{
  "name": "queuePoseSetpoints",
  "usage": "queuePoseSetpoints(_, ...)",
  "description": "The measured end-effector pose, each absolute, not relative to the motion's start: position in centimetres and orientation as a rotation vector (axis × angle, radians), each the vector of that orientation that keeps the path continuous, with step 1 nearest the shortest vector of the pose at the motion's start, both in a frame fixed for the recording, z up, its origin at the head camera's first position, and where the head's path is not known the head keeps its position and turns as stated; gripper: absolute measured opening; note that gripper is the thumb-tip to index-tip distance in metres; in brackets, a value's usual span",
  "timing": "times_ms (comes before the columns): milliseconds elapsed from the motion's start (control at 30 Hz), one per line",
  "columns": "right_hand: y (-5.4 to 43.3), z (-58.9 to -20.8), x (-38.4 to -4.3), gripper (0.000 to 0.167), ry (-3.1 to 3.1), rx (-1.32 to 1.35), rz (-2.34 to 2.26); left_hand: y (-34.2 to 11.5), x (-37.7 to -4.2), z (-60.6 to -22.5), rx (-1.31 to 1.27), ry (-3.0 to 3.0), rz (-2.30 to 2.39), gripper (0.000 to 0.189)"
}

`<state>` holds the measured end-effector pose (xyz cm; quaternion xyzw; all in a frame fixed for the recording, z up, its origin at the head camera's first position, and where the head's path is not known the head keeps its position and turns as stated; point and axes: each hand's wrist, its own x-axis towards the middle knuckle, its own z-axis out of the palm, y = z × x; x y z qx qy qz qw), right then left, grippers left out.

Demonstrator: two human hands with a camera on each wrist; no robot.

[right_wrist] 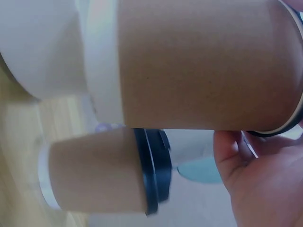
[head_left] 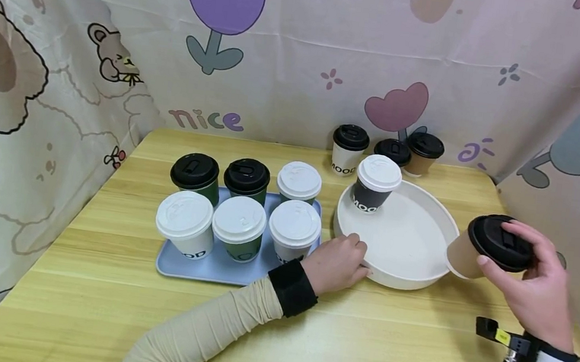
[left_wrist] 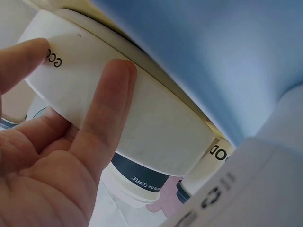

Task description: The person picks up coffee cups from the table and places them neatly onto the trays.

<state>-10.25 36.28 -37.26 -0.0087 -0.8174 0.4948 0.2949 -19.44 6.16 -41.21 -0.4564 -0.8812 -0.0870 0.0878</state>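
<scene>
My right hand (head_left: 542, 281) grips a brown paper coffee cup (head_left: 461, 254) by its black lid (head_left: 500, 242). The cup is tilted, its base at the right rim of a round white tray (head_left: 397, 280). Up close in the right wrist view, the brown cup (right_wrist: 199, 66) has a pale band at its base. My left hand (head_left: 336, 264) holds the tray's near-left edge, with fingers (left_wrist: 106, 109) against its outer wall in the left wrist view. Inside the tray, at its back left, stands a dark cup (head_left: 369, 197) with a white lid.
Left of the left hand, a blue rectangular tray (head_left: 178, 267) carries several lidded cups in two rows. Behind the round tray stand a white cup (head_left: 346, 159) with a black lid, another black lid (head_left: 392, 151) and a brown cup (head_left: 419, 165). A printed curtain (head_left: 304, 57) borders the table.
</scene>
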Motion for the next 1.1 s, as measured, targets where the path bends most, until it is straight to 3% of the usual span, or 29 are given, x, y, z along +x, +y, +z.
queuePoseSetpoints(567,31.0,-38.4,-12.7,0.071,-2.234,0.153,1.246,6.1,-19.4,-41.2,-1.361,-2.624,-0.274,0.030)
queuePoseSetpoints(1100,29.3,-38.8,-13.2,0.074,-2.238,0.165,1.182,6.3,-19.3,-41.2,-1.357,-2.652,-0.284,0.030)
